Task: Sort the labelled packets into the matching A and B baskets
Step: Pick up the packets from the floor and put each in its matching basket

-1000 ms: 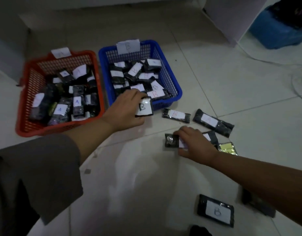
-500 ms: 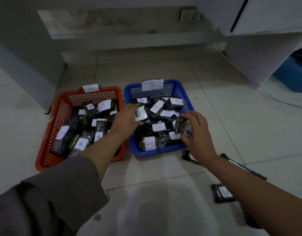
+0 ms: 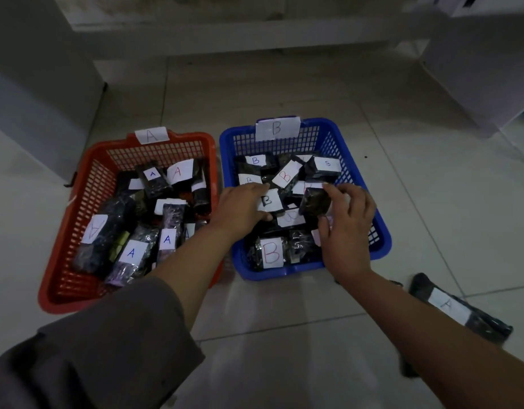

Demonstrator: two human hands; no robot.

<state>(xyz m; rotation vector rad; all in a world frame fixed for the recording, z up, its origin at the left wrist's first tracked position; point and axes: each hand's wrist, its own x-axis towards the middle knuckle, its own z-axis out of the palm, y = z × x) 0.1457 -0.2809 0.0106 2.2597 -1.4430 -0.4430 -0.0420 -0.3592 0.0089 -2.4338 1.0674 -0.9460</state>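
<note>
Both hands are over the blue basket, which carries a B tag and holds several dark packets with white B labels. My left hand holds a packet labelled B between fingers and thumb, low over the pile. My right hand pinches a dark packet whose label does not show. To the left stands the red basket, tagged A, with several A-labelled packets in it. One dark packet labelled A lies on the floor at the right.
The baskets stand side by side on a pale tiled floor. A white cabinet base and low ledge run behind them, and a white unit stands at the upper right. Another dark packet lies partly hidden under my right forearm.
Both hands have carried their packets from the floor up into the blue basket. The view has moved closer to the baskets.
</note>
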